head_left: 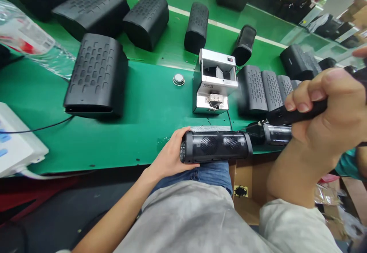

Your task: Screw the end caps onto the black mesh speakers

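My left hand [173, 151] grips the left end of a black speaker housing [219, 146], which lies on its side at the table's front edge. Two perforated round patches show on its glossy face. Raised at the right, my right hand [335, 103] is closed around a long black rod-shaped tool [286, 114]. The tool's far end runs toward the right edge of the view, so its full shape is hidden. Below the tool lies another glossy black speaker housing [276, 134], partly covered by it. Behind the held housing stands a silver screw feeder [216, 80].
Several black textured speaker shells [97, 73] stand on the green table [151, 100]. A small round metal speaker driver [179, 79] lies left of the feeder. A plastic-wrapped bottle pack [31, 38] and a white power strip [20, 142] are at left. A cardboard box [249, 203] sits below.
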`<state>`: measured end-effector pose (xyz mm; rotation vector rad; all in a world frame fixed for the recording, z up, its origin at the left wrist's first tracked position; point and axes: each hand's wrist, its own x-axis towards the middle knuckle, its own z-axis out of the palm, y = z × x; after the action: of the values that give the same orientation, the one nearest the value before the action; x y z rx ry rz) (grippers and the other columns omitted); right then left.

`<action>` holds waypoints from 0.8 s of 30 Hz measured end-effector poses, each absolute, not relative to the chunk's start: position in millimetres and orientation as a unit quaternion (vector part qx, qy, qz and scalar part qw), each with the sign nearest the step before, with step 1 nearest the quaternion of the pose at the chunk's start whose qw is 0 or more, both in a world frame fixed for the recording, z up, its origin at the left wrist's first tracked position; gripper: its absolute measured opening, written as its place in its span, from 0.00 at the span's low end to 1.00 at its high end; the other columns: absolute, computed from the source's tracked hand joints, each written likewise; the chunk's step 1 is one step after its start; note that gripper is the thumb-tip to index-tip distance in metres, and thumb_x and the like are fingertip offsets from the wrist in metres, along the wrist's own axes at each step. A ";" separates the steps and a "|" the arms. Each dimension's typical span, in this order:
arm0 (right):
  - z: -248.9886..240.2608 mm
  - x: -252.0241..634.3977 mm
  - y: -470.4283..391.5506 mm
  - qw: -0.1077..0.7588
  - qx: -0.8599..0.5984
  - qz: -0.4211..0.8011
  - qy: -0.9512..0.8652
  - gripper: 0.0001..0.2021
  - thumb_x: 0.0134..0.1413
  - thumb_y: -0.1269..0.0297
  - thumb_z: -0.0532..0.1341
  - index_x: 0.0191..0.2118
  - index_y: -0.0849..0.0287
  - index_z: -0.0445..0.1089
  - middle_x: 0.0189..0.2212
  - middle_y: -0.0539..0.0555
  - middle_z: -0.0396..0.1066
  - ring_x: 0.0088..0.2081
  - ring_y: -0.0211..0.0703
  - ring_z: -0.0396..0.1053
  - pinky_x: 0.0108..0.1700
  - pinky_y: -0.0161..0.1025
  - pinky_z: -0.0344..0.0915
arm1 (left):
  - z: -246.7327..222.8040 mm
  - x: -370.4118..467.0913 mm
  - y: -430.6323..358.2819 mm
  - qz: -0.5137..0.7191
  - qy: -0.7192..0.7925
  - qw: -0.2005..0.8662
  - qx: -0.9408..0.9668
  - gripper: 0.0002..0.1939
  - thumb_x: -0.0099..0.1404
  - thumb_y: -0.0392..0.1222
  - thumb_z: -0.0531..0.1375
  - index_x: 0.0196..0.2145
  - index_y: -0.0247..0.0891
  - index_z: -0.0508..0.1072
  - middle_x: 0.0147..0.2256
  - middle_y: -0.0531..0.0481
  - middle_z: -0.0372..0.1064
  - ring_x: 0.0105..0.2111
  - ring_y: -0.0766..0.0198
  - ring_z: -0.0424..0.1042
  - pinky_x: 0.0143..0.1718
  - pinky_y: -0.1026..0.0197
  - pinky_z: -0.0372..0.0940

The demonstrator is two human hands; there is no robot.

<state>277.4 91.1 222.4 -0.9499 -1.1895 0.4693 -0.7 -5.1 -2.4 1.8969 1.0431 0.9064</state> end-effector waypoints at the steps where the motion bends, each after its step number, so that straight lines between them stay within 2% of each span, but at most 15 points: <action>1: 218.7 276.9 91.4 0.698 -0.410 0.209 -0.549 0.16 0.48 0.69 0.65 0.46 0.51 0.74 0.20 0.40 0.57 0.19 0.36 0.56 0.20 0.37 0.58 | -1.8 -0.5 -5.0 0.355 0.410 0.387 0.746 0.61 0.63 0.59 0.81 0.81 0.48 0.50 0.72 0.31 0.65 0.72 0.32 0.72 0.74 0.28 0.70; 4: 202.1 277.9 91.7 0.679 -0.402 0.230 -0.570 0.15 0.53 0.70 0.66 0.47 0.52 0.73 0.20 0.39 0.61 0.17 0.36 0.56 0.19 0.38 0.58 | -0.7 0.2 -5.1 0.356 0.409 0.389 0.745 0.61 0.63 0.59 0.81 0.80 0.48 0.51 0.72 0.31 0.65 0.72 0.32 0.71 0.74 0.28 0.70; 7: 183.1 279.6 88.1 0.671 -0.408 0.262 -0.562 0.16 0.52 0.70 0.69 0.46 0.51 0.71 0.18 0.38 0.62 0.16 0.36 0.54 0.18 0.36 0.57 | -0.8 0.6 -5.7 0.360 0.407 0.400 0.738 0.62 0.62 0.58 0.82 0.80 0.49 0.51 0.72 0.32 0.65 0.73 0.31 0.71 0.74 0.27 0.70; 11: 168.0 281.4 82.0 0.694 -0.394 0.263 -0.543 0.16 0.50 0.70 0.68 0.44 0.49 0.67 0.18 0.36 0.59 0.15 0.34 0.50 0.17 0.34 0.52 | -2.1 -0.2 -6.1 0.367 0.398 0.407 0.735 0.63 0.61 0.60 0.83 0.80 0.49 0.51 0.72 0.31 0.65 0.73 0.30 0.71 0.73 0.27 0.71; 13: 165.1 281.3 82.2 0.701 -0.401 0.258 -0.530 0.16 0.50 0.69 0.69 0.44 0.49 0.68 0.18 0.37 0.58 0.16 0.34 0.49 0.17 0.34 0.52 | -2.7 -0.6 -5.9 0.370 0.396 0.409 0.734 0.64 0.61 0.60 0.83 0.80 0.48 0.51 0.73 0.30 0.65 0.73 0.30 0.71 0.73 0.27 0.72; 17: 163.8 278.0 86.3 0.726 -0.396 0.252 -0.502 0.16 0.44 0.68 0.70 0.40 0.47 0.70 0.17 0.36 0.54 0.15 0.33 0.46 0.14 0.34 0.48 | -3.2 -0.8 -5.7 0.367 0.397 0.422 0.728 0.63 0.61 0.61 0.82 0.80 0.48 0.52 0.73 0.30 0.65 0.73 0.31 0.71 0.74 0.27 0.71; 20: 165.9 274.0 85.4 0.725 -0.429 0.237 -0.483 0.15 0.41 0.67 0.68 0.38 0.46 0.70 0.17 0.37 0.52 0.16 0.34 0.46 0.14 0.35 0.51 | -1.9 -0.6 -6.4 0.366 0.400 0.424 0.726 0.64 0.60 0.61 0.83 0.80 0.49 0.53 0.72 0.30 0.65 0.73 0.30 0.71 0.74 0.26 0.70; 24: 164.4 271.7 82.8 0.721 -0.450 0.233 -0.473 0.17 0.39 0.68 0.66 0.39 0.45 0.71 0.17 0.38 0.55 0.17 0.35 0.48 0.14 0.36 0.54 | 1.1 -0.8 -7.4 0.362 0.400 0.421 0.729 0.64 0.60 0.62 0.83 0.80 0.48 0.52 0.72 0.30 0.65 0.73 0.31 0.71 0.74 0.26 0.71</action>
<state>271.7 82.8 164.4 -0.9934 -1.0460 0.5147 -0.8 -7.4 1.1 1.8268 1.0020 0.9064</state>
